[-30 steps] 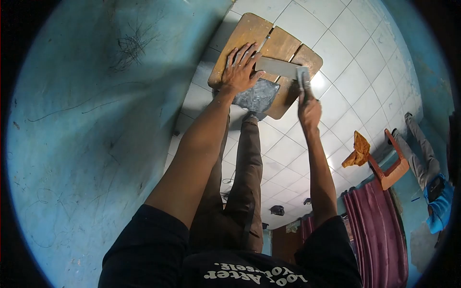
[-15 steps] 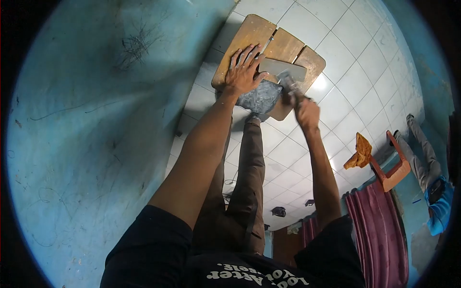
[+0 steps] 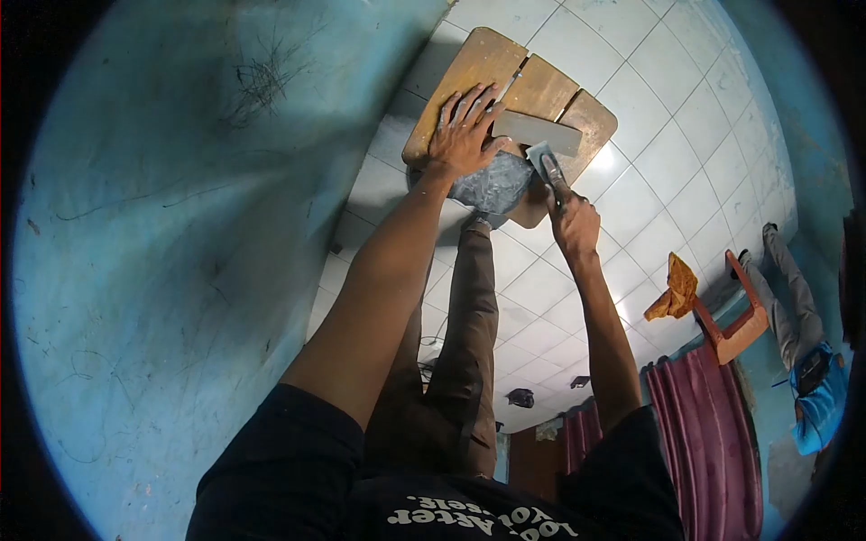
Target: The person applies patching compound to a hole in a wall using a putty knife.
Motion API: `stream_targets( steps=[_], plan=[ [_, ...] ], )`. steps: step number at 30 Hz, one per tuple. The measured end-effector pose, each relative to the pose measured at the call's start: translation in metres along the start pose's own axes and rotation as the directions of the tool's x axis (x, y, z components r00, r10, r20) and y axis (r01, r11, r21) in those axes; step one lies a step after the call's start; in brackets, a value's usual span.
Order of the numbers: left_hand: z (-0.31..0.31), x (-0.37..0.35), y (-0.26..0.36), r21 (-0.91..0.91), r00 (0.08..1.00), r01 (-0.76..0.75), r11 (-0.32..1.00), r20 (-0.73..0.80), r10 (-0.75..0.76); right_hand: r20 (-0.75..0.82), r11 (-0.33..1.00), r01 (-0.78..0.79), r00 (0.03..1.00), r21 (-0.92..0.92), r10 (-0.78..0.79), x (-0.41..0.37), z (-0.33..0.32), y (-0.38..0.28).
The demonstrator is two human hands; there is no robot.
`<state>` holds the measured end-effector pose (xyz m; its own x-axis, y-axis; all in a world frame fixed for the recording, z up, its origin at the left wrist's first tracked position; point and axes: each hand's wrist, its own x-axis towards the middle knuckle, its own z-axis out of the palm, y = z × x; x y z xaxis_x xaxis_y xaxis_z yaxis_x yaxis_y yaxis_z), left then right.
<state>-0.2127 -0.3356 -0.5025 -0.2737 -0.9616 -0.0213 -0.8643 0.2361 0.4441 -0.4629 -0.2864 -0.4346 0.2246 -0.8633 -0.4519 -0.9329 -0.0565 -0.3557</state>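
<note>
My left hand (image 3: pixel 464 137) lies on the top of a wooden stool (image 3: pixel 483 65), fingers outstretched and apart, with pale smudges on them. The thumb reaches the edge of a grey plastic bag (image 3: pixel 492 184), which sits at the stool's near side. My right hand (image 3: pixel 575 224) is closed round the handle of a putty knife (image 3: pixel 542 159). Its blade points up and left, just right of the bag. Beyond the blade, a flat grey rectangular plate (image 3: pixel 552 133) lies across the wooden slats.
A blue wall (image 3: pixel 180 252) rises close on the left. White tiles (image 3: pixel 649 171) cover the floor. To the right stand an orange chair (image 3: pixel 741 335) with an orange-brown cloth (image 3: pixel 673 288) beside it, a person in blue (image 3: pixel 816 397), and a maroon curtain (image 3: pixel 704 433).
The putty knife, blurred by motion before, now shows sharply, its blade slightly lower and to the right. My right hand has come slightly nearer. My left hand keeps its place on the stool.
</note>
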Motion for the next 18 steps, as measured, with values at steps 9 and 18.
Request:
stream_targets(
  steps=[9, 18],
  plan=[
    [0.002, -0.003, 0.004, 0.002, 0.999, 0.034, 0.999, 0.006, -0.034, -0.023, 0.931, -0.355, 0.933, 0.086, 0.358, 0.014, -0.008, 0.008],
    [0.001, 0.000, 0.001, 0.010, 1.000, 0.017, 1.000, 0.013, -0.017, 0.005, 0.999, -0.054, 0.999, -0.005, 0.054, 0.004, 0.014, 0.019]
  ],
)
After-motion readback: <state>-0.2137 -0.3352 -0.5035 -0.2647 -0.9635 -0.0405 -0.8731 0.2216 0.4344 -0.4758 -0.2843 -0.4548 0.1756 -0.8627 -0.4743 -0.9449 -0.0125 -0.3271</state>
